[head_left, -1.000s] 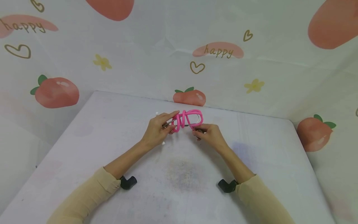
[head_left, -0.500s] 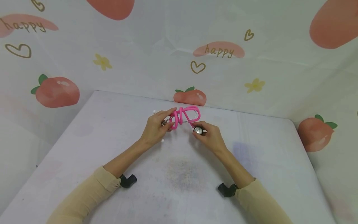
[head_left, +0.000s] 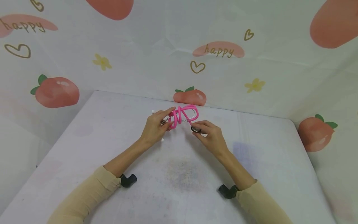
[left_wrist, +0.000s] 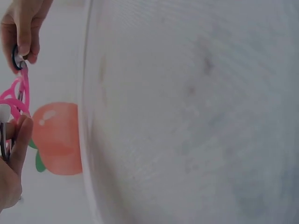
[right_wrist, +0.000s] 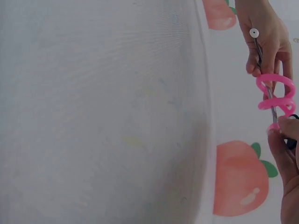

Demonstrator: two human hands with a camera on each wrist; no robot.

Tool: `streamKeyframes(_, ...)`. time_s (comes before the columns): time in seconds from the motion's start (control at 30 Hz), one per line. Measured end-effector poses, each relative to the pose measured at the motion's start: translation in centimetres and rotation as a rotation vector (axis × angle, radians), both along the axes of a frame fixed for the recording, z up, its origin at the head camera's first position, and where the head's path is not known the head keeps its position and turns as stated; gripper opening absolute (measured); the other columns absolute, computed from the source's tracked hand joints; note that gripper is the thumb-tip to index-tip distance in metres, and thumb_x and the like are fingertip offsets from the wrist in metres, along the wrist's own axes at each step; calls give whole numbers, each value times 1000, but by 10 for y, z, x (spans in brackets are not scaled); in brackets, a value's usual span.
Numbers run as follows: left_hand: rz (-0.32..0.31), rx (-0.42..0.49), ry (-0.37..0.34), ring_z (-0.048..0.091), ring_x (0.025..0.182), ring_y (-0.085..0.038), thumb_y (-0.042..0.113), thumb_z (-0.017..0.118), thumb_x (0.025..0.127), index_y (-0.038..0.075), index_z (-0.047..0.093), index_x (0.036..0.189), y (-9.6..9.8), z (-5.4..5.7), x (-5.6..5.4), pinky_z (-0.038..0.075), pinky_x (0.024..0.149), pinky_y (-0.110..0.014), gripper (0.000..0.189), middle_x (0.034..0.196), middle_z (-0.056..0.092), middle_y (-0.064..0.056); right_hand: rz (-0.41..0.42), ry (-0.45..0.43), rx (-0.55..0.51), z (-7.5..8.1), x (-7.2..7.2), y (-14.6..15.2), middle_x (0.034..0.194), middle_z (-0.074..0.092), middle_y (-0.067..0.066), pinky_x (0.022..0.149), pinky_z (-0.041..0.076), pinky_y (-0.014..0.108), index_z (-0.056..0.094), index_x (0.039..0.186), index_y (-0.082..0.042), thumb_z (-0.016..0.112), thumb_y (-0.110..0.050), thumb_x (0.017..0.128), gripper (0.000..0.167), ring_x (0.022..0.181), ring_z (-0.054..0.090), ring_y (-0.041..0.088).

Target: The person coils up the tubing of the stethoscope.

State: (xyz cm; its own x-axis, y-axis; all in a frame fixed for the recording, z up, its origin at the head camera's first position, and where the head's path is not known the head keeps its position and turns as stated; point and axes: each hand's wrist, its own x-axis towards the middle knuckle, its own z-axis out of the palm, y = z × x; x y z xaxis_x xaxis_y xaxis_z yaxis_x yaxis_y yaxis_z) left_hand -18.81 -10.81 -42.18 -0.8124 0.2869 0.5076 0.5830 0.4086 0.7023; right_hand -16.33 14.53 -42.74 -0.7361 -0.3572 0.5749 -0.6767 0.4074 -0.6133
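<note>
A stethoscope with pink tubing (head_left: 179, 114) is held up over the far part of the table, its tubing wound in loops around the metal ear tubes (right_wrist: 274, 112). My left hand (head_left: 152, 129) grips the wound bundle at its left end, fingers and thumb on either side. White eartips (head_left: 153, 111) stick out beyond that hand, and one eartip (right_wrist: 253, 33) shows clearly in the right wrist view. My right hand (head_left: 213, 137) pinches the round, dark-rimmed chest piece (head_left: 195, 129) at the tubing's free end, just below the loops. Fingers partly cover both held parts.
A white cloth-covered table (head_left: 179, 199) spreads under both arms, with a fruit-printed backdrop (head_left: 151, 62) rising behind its far edge. Black angled pieces (head_left: 128, 180) are worn at both wrists, near the beige sleeves.
The wound bundle has shifted slightly up and left in my left hand's grip. In my right fingers the chest piece turned its face up, then tilted, moving a little away from the loops.
</note>
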Motion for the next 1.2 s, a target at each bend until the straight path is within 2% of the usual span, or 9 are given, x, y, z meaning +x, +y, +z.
streamKeyframes(0.27, -6, -45, 4, 68, 66, -8, -3, 77, 83, 12, 58, 140, -1, 0, 1, 57, 64, -22, 62, 108, 67, -13, 46, 66, 59, 7, 0, 5, 105, 72, 9, 78, 58, 27, 75, 108, 0, 82, 10, 73, 37, 88, 73, 20)
streamKeyframes(0.47, -40, -49, 17, 68, 67, -7, -2, 78, 83, 14, 58, 141, 0, -1, 3, 57, 65, -21, 63, 108, 68, -14, 65, 71, 10, 14, -3, 10, 99, 75, 8, 79, 56, 23, 75, 108, 0, 83, 4, 74, 34, 87, 73, 20)
streamKeyframes(0.67, -71, -44, 25, 69, 71, -8, 0, 77, 85, 15, 58, 141, 1, 0, 4, 58, 68, -22, 61, 109, 68, -12, 39, 158, -61, 18, -7, 13, 94, 73, 9, 73, 55, 19, 76, 103, -1, 85, 7, 70, 35, 74, 68, 17)
streamKeyframes(0.77, -66, -63, 38, 69, 72, -9, 1, 77, 85, 16, 58, 141, 1, 2, 4, 57, 68, -22, 62, 110, 68, -10, -11, 220, -48, 18, -8, 13, 102, 68, 12, 73, 52, 22, 77, 105, -4, 86, 7, 69, 39, 79, 63, 20)
streamKeyframes(0.87, -77, -65, 39, 68, 71, -10, 0, 76, 85, 16, 57, 142, 1, 3, 5, 57, 67, -22, 62, 109, 68, -11, -60, 242, -39, 17, -9, 12, 119, 61, 16, 79, 54, 32, 76, 113, -6, 85, 5, 71, 44, 95, 61, 27)
streamKeyframes(0.93, -85, -64, 40, 67, 69, -9, 1, 77, 85, 15, 57, 142, 1, 3, 5, 57, 66, -22, 62, 108, 68, -12, -84, 207, -42, 15, -10, 11, 132, 57, 15, 88, 54, 36, 73, 120, -7, 83, 3, 76, 46, 109, 60, 31)
streamKeyframes(1.0, -89, -63, 49, 66, 68, -9, 1, 77, 85, 15, 57, 141, 1, 3, 5, 57, 65, -22, 61, 108, 68, -13, -81, 132, -72, 12, -11, 10, 144, 50, 12, 93, 54, 34, 69, 126, -6, 79, 3, 80, 48, 119, 58, 33)
streamKeyframes(1.07, -89, -63, 60, 65, 67, -9, 1, 77, 85, 14, 58, 141, 1, 3, 5, 57, 65, -22, 61, 108, 69, -12, -65, 37, -116, 9, -12, 10, 150, 45, 10, 91, 53, 26, 65, 131, -5, 74, 3, 85, 48, 120, 60, 32)
streamKeyframes(1.2, -87, -56, 70, 66, 71, -11, 0, 76, 85, 14, 58, 141, 1, 3, 5, 57, 67, -23, 60, 109, 69, -11, 65, -189, -292, 8, -10, 7, 151, 44, 13, 79, 58, 29, 55, 139, -1, 61, 7, 94, 47, 105, 68, 25)
